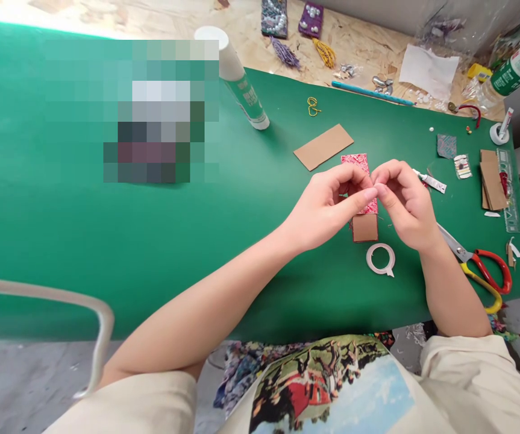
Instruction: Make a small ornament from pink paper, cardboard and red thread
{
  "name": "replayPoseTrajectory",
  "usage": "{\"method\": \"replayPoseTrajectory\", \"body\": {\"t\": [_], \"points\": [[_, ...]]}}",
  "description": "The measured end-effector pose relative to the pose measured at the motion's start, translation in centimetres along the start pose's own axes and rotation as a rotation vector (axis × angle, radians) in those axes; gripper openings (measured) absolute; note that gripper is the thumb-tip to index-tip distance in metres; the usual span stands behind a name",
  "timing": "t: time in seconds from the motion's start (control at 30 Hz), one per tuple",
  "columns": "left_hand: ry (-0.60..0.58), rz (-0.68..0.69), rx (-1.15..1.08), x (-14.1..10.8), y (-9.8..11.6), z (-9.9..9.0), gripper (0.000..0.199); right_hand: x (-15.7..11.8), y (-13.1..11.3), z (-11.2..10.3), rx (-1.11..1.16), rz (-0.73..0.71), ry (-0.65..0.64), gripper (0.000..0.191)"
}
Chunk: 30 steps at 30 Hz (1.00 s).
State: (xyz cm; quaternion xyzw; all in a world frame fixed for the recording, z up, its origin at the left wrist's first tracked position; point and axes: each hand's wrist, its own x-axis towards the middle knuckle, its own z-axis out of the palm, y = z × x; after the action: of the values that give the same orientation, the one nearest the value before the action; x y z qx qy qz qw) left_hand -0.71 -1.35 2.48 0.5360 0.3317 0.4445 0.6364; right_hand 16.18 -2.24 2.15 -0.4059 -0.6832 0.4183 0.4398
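My left hand (332, 202) and my right hand (405, 202) meet with thumbs and fingertips pinched together above the green table. What they pinch, if anything, is too small to make out. Beneath them lies a strip of red and white patterned fabric (354, 161), partly hidden by my left hand. A small brown cardboard piece (365, 228) with a red edge sits at the strip's near end. Closer to me is a roll of white tape (369, 260). Red and yellow-handled scissors (490, 271) lie beside my right forearm.
A cardboard rectangle (323, 147) and a standing green and white spray can (246, 90) are beyond my hands. To the right lie a small glue tube (434, 182), a thread card (463, 167) and stacked cardboard strips (492, 181). A blue pencil (372, 93) lies along the back edge.
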Motion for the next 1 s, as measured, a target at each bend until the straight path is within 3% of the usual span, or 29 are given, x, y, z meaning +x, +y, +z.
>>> {"method": "replayPoseTrajectory", "body": {"t": [0.37, 1.0], "points": [[-0.201, -0.015, -0.082, 0.21, 0.37, -0.76, 0.040, -0.17, -0.75, -0.82, 0.304, 0.281, -0.182, 0.039], [-0.218, -0.091, -0.121, 0.34, 0.38, -0.88, 0.042, 0.08, -0.24, -0.87, 0.555, 0.377, -0.261, 0.032]]}}
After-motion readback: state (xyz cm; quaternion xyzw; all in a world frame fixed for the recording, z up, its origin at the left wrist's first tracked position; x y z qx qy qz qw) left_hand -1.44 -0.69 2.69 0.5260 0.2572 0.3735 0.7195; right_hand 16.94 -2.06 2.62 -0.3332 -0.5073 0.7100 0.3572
